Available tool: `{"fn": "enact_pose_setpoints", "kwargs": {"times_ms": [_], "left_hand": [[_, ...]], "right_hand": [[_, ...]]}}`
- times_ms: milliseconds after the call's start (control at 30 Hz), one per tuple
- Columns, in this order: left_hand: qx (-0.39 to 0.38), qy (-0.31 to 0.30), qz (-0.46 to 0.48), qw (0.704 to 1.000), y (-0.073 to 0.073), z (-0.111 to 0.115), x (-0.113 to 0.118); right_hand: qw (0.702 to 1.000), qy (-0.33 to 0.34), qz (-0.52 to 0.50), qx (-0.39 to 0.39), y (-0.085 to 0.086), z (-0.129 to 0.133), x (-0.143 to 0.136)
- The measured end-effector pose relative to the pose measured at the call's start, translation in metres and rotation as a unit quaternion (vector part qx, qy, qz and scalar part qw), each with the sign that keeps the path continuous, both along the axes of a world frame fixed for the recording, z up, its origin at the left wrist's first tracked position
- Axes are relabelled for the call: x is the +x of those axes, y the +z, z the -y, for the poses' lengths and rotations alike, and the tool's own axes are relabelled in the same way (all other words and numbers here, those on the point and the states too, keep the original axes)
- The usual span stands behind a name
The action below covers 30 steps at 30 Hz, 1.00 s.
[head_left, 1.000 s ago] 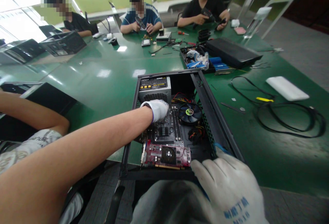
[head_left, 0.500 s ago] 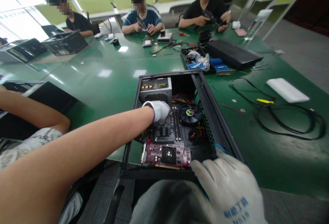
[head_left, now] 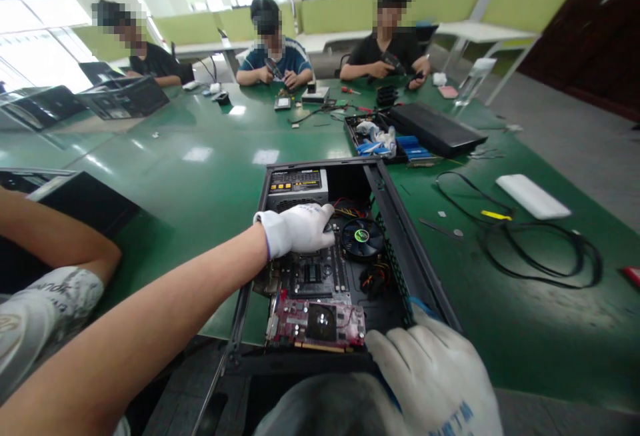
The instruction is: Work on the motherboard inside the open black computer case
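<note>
An open black computer case (head_left: 425,269) lies on its side at the table's near edge. My left hand (head_left: 303,228), in a white glove, is inside it over the motherboard (head_left: 320,273), just below the power supply (head_left: 299,184); its fingers are bent, and whatever they hold is hidden. To its right sits a round black fan (head_left: 362,239). My right hand (head_left: 430,369), gloved too, is wrapped round the case's near right edge. Close to its fingertips lies a red graphics card (head_left: 320,321) at the near end of the case.
Black cables (head_left: 540,269) and a white block (head_left: 533,197) are on the right. Behind the case stand a tray of gloves (head_left: 375,137) and a black panel (head_left: 436,128). A neighbour's arm (head_left: 55,229) and another case (head_left: 85,199) are at left; three people sit opposite.
My left hand has risen from deeper in the case and shows more of its back. My right hand stays at the case edge. The camera view has tilted up slightly.
</note>
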<state>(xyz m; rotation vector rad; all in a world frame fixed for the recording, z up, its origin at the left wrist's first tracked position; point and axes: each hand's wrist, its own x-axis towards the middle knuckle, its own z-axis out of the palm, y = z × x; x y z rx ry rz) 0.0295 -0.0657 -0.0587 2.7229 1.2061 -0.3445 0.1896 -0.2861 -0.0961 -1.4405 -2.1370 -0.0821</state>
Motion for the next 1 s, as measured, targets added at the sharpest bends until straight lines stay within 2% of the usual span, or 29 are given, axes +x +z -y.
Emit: {"fn": "enact_pose_setpoints", "kwargs": {"times_ms": [100, 200, 333, 433, 567, 733, 867, 1000], "left_hand": [[0.033, 0.002, 0.060, 0.998, 0.015, 0.006, -0.006], [0.069, 0.025, 0.106, 0.992, 0.030, 0.007, -0.013], [0.113, 0.084, 0.175, 0.974, 0.048, 0.011, -0.025], [0.165, 0.131, 0.230, 0.950, 0.053, 0.015, -0.037], [0.177, 0.155, 0.285, 0.929, 0.045, 0.020, -0.054], [0.130, 0.170, 0.292, 0.932, 0.024, 0.028, -0.071], [0.104, 0.182, 0.298, 0.931, 0.012, 0.038, -0.080], [0.079, 0.198, 0.305, 0.928, 0.003, 0.048, -0.091]], "right_hand": [[1.000, -0.005, 0.007, 0.004, 0.002, -0.019, 0.005], [0.998, -0.016, 0.053, -0.010, 0.007, -0.052, 0.010], [0.988, -0.046, 0.143, -0.049, 0.012, -0.115, 0.011], [0.984, -0.062, 0.160, -0.046, 0.012, -0.176, 0.009], [0.978, -0.100, 0.180, -0.046, 0.012, -0.265, 0.002], [0.969, -0.134, 0.202, -0.056, 0.018, -0.353, -0.012], [0.963, -0.148, 0.214, -0.066, 0.026, -0.396, -0.020], [0.960, -0.155, 0.218, -0.081, 0.033, -0.416, -0.022]]}}
